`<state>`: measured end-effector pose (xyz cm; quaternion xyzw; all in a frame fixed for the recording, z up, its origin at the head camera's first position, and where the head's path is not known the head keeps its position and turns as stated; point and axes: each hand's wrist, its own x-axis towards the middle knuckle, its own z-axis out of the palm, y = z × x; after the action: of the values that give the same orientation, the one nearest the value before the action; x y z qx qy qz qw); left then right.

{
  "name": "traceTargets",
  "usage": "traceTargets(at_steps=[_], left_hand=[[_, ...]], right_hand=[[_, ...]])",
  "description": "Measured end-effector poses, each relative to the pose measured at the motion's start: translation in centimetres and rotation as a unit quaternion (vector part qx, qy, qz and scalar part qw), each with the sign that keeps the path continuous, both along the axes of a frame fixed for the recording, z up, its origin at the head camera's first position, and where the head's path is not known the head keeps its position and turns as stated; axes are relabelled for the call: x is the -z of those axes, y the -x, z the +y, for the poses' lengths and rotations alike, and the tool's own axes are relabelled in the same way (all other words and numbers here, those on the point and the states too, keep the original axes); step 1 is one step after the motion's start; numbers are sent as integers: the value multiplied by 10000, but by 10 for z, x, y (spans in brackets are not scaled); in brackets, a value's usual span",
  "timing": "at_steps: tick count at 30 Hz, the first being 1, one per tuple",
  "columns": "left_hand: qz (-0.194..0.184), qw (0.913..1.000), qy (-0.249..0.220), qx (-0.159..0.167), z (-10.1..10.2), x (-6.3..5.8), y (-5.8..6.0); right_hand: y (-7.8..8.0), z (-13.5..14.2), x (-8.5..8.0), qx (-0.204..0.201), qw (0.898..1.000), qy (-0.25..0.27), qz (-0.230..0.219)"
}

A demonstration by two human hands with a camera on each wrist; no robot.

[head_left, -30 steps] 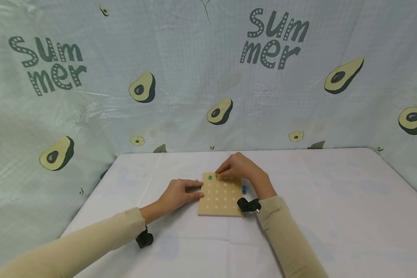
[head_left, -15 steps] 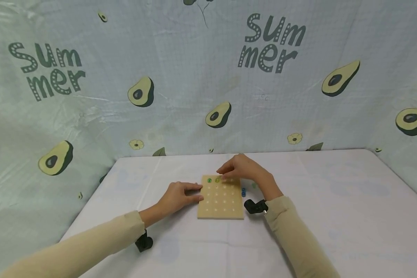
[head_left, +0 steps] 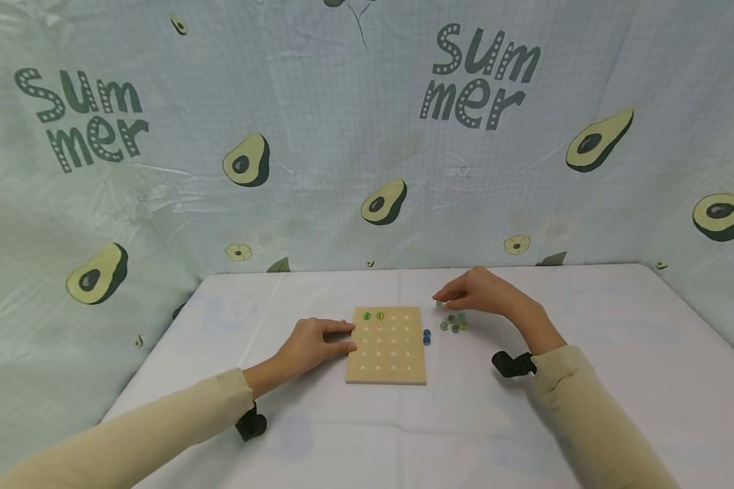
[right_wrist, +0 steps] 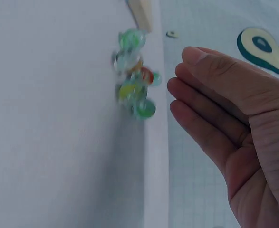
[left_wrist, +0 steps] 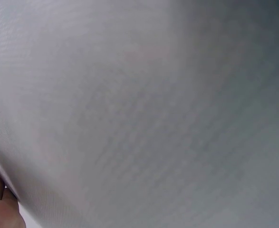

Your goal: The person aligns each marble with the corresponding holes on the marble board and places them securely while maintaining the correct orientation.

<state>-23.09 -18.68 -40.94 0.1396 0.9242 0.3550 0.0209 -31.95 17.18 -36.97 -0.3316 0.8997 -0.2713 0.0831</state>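
A pale wooden board (head_left: 385,353) with a grid of shallow hollows lies on the table. In its far row sit a green marble (head_left: 367,316) and a yellow marble (head_left: 380,315). My left hand (head_left: 308,345) rests at the board's left edge, thumb and forefinger touching it. To the right of the board, my right hand (head_left: 483,292) hovers over loose glass marbles (head_left: 455,326). One clear marble (head_left: 440,304) shows just below its fingertips. In the right wrist view the fingers bend toward the thumb, with nothing seen between them, beside clustered marbles (right_wrist: 131,90).
Two blue marbles (head_left: 427,337) lie against the board's right side. A white cloth covers the table (head_left: 318,435), and a hanging sheet (head_left: 318,136) printed with avocados stands behind its far edge. Blurred grey fabric fills most of the left wrist view.
My right hand has let go of the yellow marble in the far row and moved right, off the board to the loose marbles. The left hand has stayed at the board's edge.
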Motion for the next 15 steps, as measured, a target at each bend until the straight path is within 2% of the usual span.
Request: traceTargets(at_steps=[7, 11, 15], left_hand=[[-30, 10000, 7, -5, -1, -2, -1], [-46, 10000, 25, -18, 0, -2, -1], [-53, 10000, 59, -2, 0, -1, 0]], right_hand=[[3, 19, 6, 176, 9995, 136, 214], [9, 22, 7, 149, 9994, 223, 236], [17, 24, 8, -49, 9993, 259, 274]])
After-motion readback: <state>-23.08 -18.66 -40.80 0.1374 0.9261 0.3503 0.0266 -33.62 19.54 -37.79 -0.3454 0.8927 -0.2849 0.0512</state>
